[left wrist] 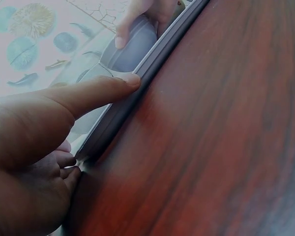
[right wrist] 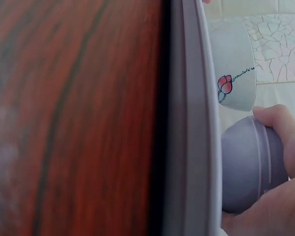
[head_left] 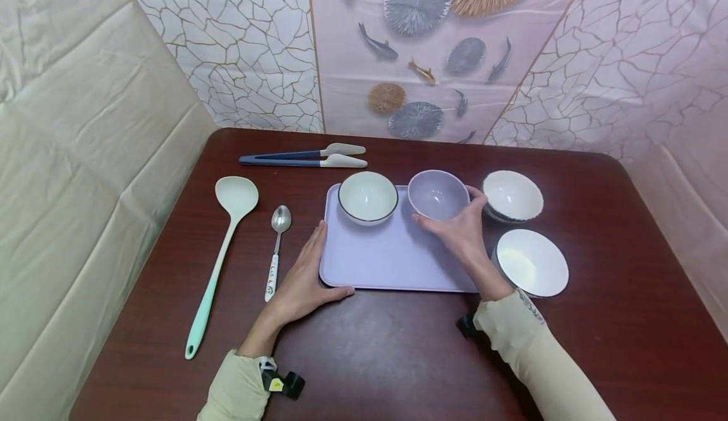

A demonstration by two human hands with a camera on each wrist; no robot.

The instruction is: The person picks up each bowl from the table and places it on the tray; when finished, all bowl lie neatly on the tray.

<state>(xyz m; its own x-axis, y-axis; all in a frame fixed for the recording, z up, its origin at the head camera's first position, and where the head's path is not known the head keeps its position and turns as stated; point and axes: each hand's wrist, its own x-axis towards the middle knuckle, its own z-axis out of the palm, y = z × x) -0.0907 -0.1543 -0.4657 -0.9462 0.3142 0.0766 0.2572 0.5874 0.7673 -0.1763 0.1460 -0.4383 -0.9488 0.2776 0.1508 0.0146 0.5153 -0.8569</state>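
A lavender tray lies on the dark wooden table. My left hand rests along its left side, fingers straight and the thumb reaching to the front edge, as the left wrist view also shows. With my right hand I grip a purple bowl by its right side, thumb toward the front and fingers behind. This bowl stands upright at the back right of the tray. Left of it on the tray is a white bowl with a dark rim; the right wrist view shows a red flower on its side.
Right of the tray stand a white bowl with a wavy rim and a plain white bowl. On the left lie a metal spoon with a patterned handle and a mint-green ladle. Blue-handled tongs lie behind.
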